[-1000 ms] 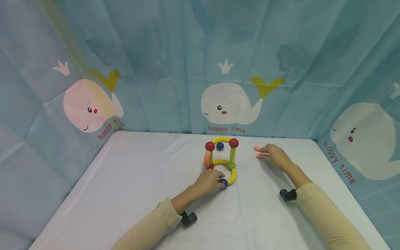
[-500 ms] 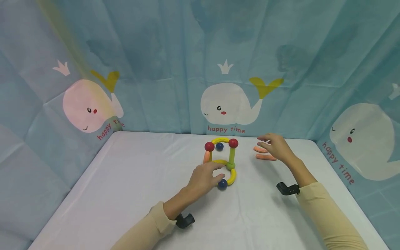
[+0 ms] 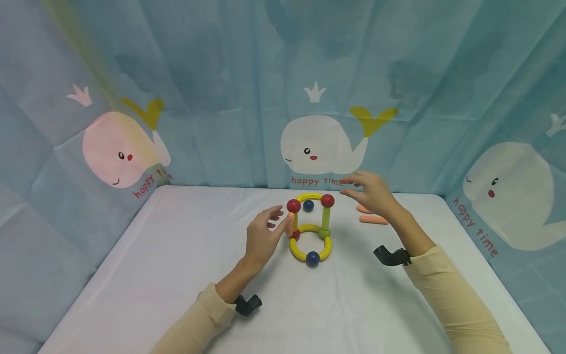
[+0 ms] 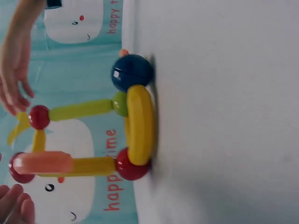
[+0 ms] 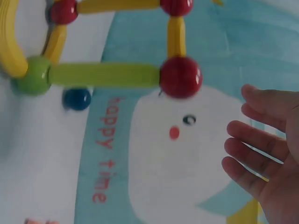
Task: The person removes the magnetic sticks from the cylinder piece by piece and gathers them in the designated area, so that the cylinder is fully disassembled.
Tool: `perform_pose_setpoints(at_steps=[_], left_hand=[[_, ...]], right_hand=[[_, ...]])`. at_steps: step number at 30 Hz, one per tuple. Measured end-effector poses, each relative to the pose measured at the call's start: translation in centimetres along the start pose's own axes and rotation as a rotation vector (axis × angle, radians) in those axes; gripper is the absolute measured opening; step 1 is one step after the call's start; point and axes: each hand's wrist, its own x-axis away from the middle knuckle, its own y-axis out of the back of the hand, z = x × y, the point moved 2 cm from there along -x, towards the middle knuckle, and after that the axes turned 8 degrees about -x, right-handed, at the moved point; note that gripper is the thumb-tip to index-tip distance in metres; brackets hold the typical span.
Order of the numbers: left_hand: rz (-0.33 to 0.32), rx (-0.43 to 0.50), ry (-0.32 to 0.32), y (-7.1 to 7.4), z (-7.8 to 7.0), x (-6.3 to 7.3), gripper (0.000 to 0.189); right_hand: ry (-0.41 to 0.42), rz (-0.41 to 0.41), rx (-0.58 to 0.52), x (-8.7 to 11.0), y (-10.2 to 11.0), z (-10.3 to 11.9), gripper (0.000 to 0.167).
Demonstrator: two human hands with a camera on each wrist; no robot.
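A magnetic stick-and-ball frame (image 3: 325, 219) stands on the table, with upright rods, curved yellow rods (image 4: 140, 123) and red balls (image 5: 181, 77) at its top corners. A blue ball (image 3: 312, 259) is at the near end of its yellow base ring. From the top left red ball an orange stick (image 4: 44, 162) juts toward the near side. My left hand (image 3: 261, 238) is beside that stick, fingers spread and slightly bent, holding nothing; the left wrist view shows a gap between them. My right hand (image 3: 373, 194) hovers right of the frame's top, fingers loose, with nothing in it.
Two orange sticks (image 3: 374, 220) lie on the white table (image 3: 185, 265) to the right of the frame. A second blue ball (image 3: 308, 205) rests behind it. A blue curtain (image 3: 230, 147) printed with whales hangs behind the table.
My left hand has let go of the near blue ball and moved up and left to the orange stick. My right hand has risen from the loose orange sticks and moved left toward the frame.
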Motion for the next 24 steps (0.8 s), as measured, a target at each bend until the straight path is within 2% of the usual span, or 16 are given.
perform_pose_setpoints(at_steps=[6, 9, 13, 18, 24], left_hand=[[0.138, -0.009, 0.085, -0.8, 0.9, 0.3, 0.043], [0.173, -0.004, 0.11, -1.2, 1.0, 0.4, 0.044], [0.191, 0.007, 0.121, -1.4, 1.1, 0.5, 0.039], [0.189, 0.017, 0.111, -1.4, 1.3, 0.5, 0.033], [0.186, 0.047, 0.104, -1.3, 1.3, 0.4, 0.027]], right_hand=[[0.05, 0.096, -0.046, -1.3, -2.3, 3.1, 0.03], [0.064, 0.161, -0.07, -1.8, -3.7, 4.4, 0.031], [0.109, 0.239, -0.058, -2.5, -5.2, 5.5, 0.032], [0.185, 0.288, -0.017, -3.2, -6.7, 6.2, 0.032], [0.189, 0.324, 0.022, -3.4, -7.5, 6.4, 0.032]])
